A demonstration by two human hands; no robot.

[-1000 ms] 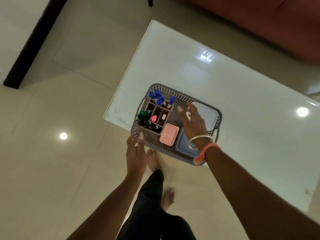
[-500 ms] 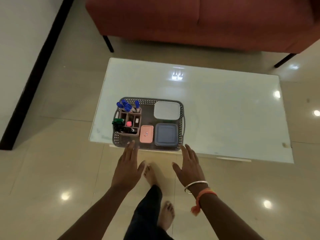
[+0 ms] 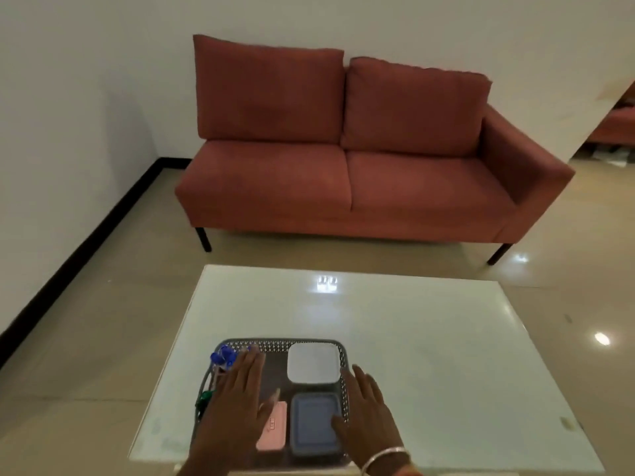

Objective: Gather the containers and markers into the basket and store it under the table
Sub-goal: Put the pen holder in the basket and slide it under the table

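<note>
The grey basket (image 3: 311, 344) sat at the lower centre of the frame, on the white table (image 3: 412, 338) near its front edge; white container (image 3: 312, 362), blue container (image 3: 314, 424), pink box (image 3: 275, 431) and blue-capped markers (image 3: 223, 355) were all inside; left hand (image 3: 237, 400) and right hand (image 3: 367, 410) were flat over it, fingers spread, gripping nothing.
</note>
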